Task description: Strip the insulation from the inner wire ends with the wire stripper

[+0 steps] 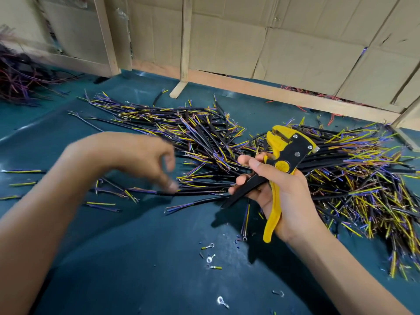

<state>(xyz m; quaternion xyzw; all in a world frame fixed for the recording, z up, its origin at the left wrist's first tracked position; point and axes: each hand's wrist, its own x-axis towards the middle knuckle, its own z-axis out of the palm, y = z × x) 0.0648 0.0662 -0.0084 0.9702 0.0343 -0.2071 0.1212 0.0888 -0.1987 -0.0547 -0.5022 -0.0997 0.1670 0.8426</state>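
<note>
Your teal-covered worktop [141, 258] filled the view, backed by cardboard panels [295, 42] in a pale wooden frame [185, 39]. Across its far half sprawled a heap of cut cables [204, 133], black-jacketed, with yellow and purple inner wires fanning from their ends; the heap was thickest at your right, and a second dark tangle of wires [20, 73] lay well apart at the far left edge.

Your left hand [145, 155] hovered over the near edge of the heap, motion-blurred, fingers loosely curled downward, one fingertip just above a black cable [193, 193] lying on the mat. Whether it pinched anything cannot be told from the blur.

Your right hand [272, 185] was wrapped round the wire stripper [281, 162], raised above the worktop in front of the heap. Its yellow-and-black head pointed up and away from you, the jaws slightly parted with no wire seen in them. The yellow handle lay in your palm; your fingers curled over the black handle, which was spread away from the yellow one.

Nearest you, a few small ring terminals [210, 259] and short bits of insulation lay scattered on the mat.
</note>
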